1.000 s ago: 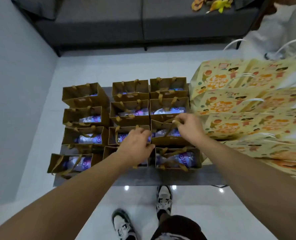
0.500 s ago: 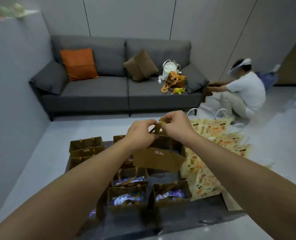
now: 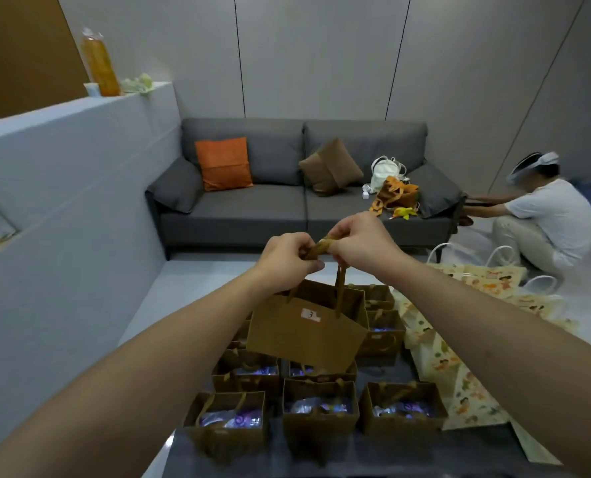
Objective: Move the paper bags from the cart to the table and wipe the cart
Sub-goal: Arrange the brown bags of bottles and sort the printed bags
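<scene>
A brown paper bag point(image 3: 304, 334) with a small white label hangs in the air, lifted by its ribbon handles. My left hand point(image 3: 288, 258) and my right hand point(image 3: 359, 241) both pinch those handles at the top, close together. Below it, several more brown paper bags point(image 3: 320, 410) with purple-white packets inside stand in rows on the dark grey cart top point(image 3: 373, 455).
Yellow patterned bags point(image 3: 459, 374) lie flat on the right side of the cart and on the floor. A grey sofa point(image 3: 252, 205) with cushions stands ahead. A person point(image 3: 546, 219) crouches at the far right. A grey partition wall point(image 3: 62, 201) runs along the left.
Both hands have taken one brown bag by its handles and lifted it off the cart. The view has tilted up from the cart to the room.
</scene>
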Motion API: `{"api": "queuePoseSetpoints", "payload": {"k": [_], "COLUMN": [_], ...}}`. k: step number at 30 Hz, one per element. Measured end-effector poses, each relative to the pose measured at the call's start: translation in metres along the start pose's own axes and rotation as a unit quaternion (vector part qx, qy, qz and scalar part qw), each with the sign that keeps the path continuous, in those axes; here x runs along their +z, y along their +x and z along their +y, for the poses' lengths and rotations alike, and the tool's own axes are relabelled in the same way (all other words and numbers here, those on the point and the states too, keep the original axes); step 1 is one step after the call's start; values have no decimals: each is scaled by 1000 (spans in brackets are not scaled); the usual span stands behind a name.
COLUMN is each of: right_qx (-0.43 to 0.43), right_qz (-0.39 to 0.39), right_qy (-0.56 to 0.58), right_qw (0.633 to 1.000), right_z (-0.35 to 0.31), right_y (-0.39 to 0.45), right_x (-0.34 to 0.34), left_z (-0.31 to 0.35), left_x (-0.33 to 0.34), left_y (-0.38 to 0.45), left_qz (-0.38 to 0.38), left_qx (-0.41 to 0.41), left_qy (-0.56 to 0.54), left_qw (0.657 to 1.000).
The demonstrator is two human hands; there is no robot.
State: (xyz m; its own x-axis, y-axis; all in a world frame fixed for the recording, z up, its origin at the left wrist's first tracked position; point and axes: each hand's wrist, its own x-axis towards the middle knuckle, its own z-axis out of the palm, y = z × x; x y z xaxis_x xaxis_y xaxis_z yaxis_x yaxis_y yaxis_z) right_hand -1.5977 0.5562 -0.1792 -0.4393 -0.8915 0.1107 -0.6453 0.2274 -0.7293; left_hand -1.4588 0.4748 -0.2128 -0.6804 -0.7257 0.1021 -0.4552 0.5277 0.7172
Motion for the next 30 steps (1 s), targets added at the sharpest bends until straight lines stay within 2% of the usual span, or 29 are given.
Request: {"api": "queuePoseSetpoints", "payload": {"k": [5, 12, 19, 30], "right_qx": [7, 38, 69, 153], "right_qz": [-25, -30, -82, -191], "right_qy": [-29, -62, -119, -172], "right_qw": [999, 997, 987, 954], "right_z": [7, 59, 166, 340], "right_y": [0, 4, 29, 55], "right_x": [9, 6, -13, -4], "left_z": [-16, -26, -39, -62], "left_x": [4, 55, 112, 199], "left_y": [-7, 15, 61, 129], "left_qz": [-22, -83, -105, -186], "left_qx": [-5, -5, -49, -109], "left_qy": [27, 48, 72, 126], "left_qw": [999, 995, 991, 968]}}
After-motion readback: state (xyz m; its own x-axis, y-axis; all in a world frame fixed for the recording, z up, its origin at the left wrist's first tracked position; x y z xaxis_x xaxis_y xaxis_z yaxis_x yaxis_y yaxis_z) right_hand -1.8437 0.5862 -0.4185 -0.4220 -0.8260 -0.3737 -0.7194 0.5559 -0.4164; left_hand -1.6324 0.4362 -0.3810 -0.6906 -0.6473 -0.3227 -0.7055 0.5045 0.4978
